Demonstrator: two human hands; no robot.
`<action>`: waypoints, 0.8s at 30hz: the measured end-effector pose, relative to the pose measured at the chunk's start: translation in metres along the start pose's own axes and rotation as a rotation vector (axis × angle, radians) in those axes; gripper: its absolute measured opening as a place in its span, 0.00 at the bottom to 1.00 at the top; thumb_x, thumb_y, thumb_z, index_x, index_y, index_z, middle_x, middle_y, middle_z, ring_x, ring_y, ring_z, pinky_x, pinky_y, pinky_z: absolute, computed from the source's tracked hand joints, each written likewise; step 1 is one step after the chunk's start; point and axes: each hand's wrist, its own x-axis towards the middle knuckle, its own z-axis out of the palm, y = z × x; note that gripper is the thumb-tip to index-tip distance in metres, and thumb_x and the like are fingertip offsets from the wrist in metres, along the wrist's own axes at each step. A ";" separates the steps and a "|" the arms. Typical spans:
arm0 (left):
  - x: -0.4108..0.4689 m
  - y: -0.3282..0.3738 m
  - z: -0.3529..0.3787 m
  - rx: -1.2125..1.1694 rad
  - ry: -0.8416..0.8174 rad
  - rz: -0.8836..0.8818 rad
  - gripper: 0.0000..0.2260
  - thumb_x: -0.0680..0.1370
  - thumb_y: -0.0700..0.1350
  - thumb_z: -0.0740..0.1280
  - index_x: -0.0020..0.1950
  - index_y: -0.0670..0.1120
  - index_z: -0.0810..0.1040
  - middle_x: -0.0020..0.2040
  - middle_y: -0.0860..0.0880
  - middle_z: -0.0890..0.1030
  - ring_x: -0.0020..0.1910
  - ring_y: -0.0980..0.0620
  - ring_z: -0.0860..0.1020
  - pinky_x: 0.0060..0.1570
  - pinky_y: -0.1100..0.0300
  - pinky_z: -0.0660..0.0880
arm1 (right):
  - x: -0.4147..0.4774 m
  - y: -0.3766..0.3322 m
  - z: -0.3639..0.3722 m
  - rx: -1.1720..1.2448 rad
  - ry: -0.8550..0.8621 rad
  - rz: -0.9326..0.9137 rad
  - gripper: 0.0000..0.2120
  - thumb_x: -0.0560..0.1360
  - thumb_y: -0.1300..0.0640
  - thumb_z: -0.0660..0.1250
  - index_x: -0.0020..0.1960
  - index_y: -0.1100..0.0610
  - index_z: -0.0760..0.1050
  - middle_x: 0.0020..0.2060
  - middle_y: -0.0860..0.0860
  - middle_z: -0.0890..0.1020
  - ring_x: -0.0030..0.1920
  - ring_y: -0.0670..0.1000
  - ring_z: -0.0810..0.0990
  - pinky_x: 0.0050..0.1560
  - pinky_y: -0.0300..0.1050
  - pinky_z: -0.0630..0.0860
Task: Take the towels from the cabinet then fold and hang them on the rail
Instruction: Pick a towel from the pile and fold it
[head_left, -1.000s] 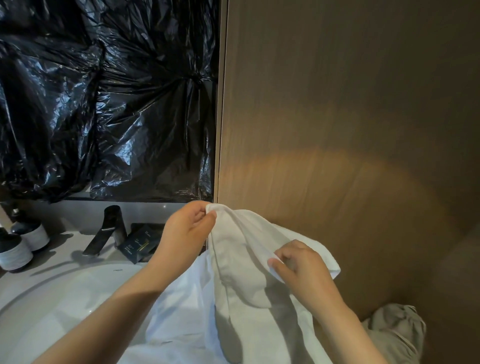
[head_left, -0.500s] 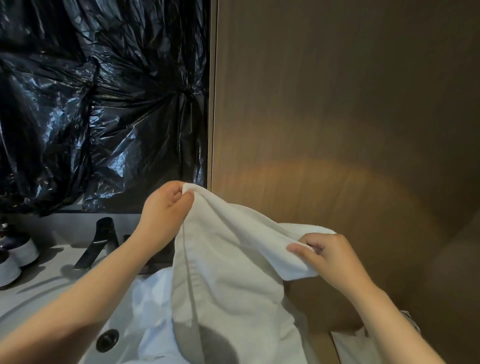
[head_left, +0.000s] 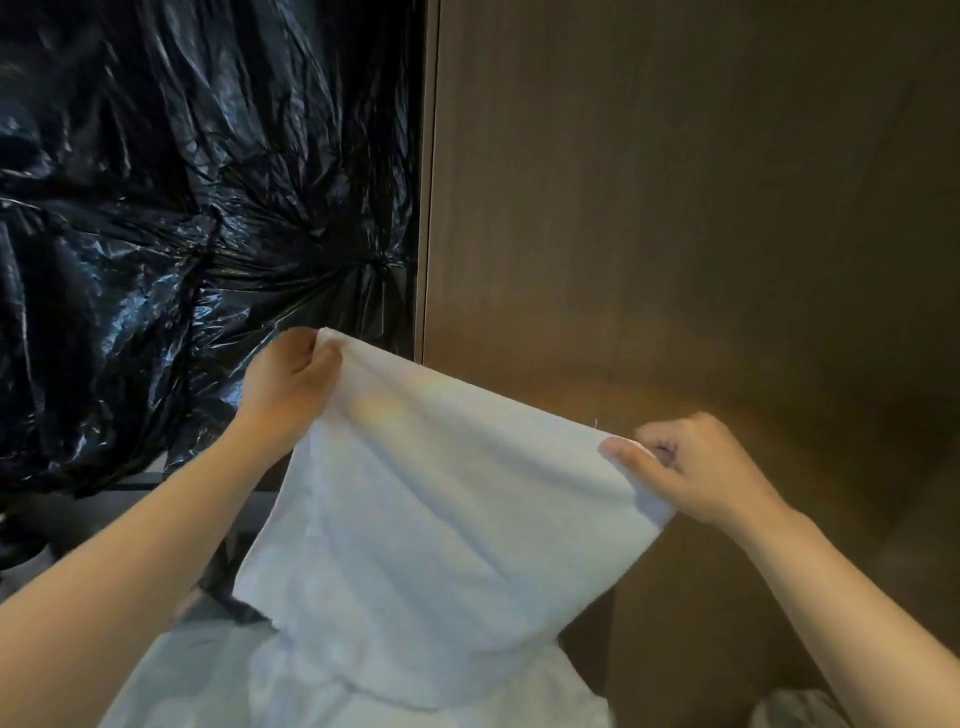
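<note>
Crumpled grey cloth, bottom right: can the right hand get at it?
Probably not yet: the right hand pinches a corner of the white cloth towel. Once it lets go, nothing seems to block the crumpled grey cloth.

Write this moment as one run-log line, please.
towel: held up, stretched between both hands, lower part hanging | left hand: grips top left corner | right hand: pinches top right corner

You are looking at crinkled black plastic sheeting (head_left: 182, 208) covering the upper left, glints running along its creases; a brown wood-grain panel (head_left: 675, 208) is filling the right, a warm glow lying low across it; a greyish crumpled fabric (head_left: 795, 711) is peeking in at the bottom right corner.
</note>
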 end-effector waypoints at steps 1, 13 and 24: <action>0.003 0.002 -0.002 0.001 0.011 0.003 0.12 0.79 0.43 0.59 0.36 0.41 0.68 0.33 0.44 0.70 0.32 0.47 0.67 0.32 0.55 0.60 | 0.006 -0.002 -0.006 -0.021 0.011 -0.011 0.30 0.73 0.29 0.57 0.24 0.52 0.67 0.21 0.50 0.69 0.23 0.52 0.70 0.28 0.42 0.65; 0.039 0.034 -0.017 -0.100 0.097 0.089 0.15 0.82 0.46 0.57 0.36 0.45 0.61 0.31 0.48 0.63 0.32 0.49 0.62 0.32 0.55 0.56 | 0.081 -0.009 -0.078 -0.629 0.320 -0.240 0.29 0.80 0.39 0.47 0.37 0.52 0.80 0.29 0.48 0.79 0.30 0.49 0.78 0.33 0.42 0.77; 0.043 0.045 -0.011 -0.070 0.115 0.140 0.16 0.82 0.44 0.56 0.35 0.45 0.59 0.31 0.50 0.63 0.31 0.51 0.60 0.30 0.55 0.56 | 0.091 0.005 -0.088 -0.789 0.353 -0.219 0.21 0.81 0.48 0.53 0.50 0.57 0.82 0.44 0.55 0.85 0.46 0.59 0.82 0.56 0.55 0.68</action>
